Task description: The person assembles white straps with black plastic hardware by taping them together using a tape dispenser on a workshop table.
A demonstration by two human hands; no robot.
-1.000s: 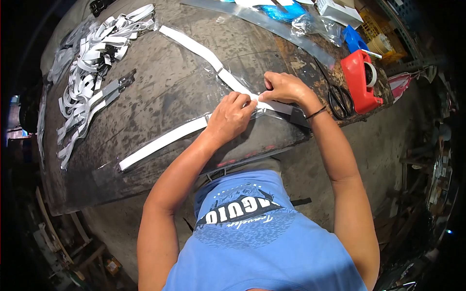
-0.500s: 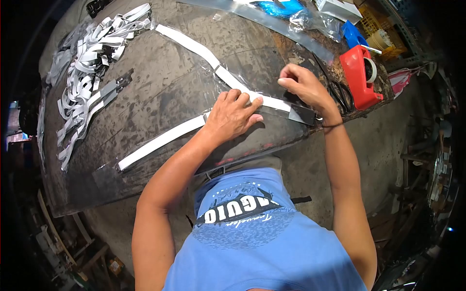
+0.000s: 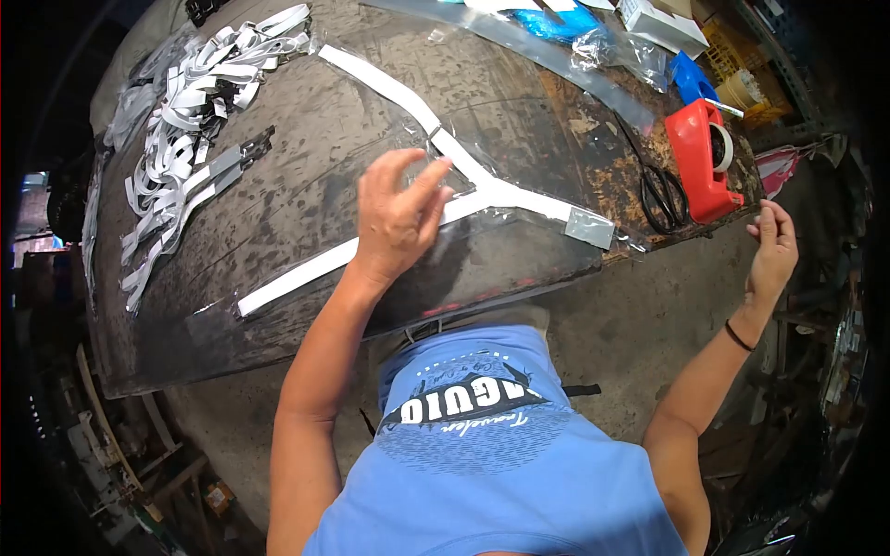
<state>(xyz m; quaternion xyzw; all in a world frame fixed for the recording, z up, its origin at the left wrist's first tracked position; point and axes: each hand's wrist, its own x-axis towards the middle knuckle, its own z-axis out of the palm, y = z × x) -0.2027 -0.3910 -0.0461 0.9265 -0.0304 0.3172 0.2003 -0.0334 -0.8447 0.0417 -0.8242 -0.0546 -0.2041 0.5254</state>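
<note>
A white Y-shaped strap (image 3: 496,193), partly covered by clear plastic, lies across the table, with a grey end piece (image 3: 589,228) at its right tip. My left hand (image 3: 397,215) is raised over its lower left arm, fingers bent but apart, holding nothing. Far to the right, my right hand (image 3: 773,243) is just past the table edge, close to the red tape dispenser (image 3: 691,162) with its roll of tape. Its fingertips are pinched together, and anything between them is too small to make out.
A heap of white straps (image 3: 176,139) covers the table's left side. Black scissors (image 3: 660,195) lie beside the dispenser. Clear plastic film (image 3: 519,56), a blue plastic bag (image 3: 556,23) and a white box (image 3: 660,26) are at the back, near a blue object (image 3: 693,79).
My right hand has swung right, from above the strap's right end to beyond the tape dispenser. My left hand has lifted off the strap and shifted left.
</note>
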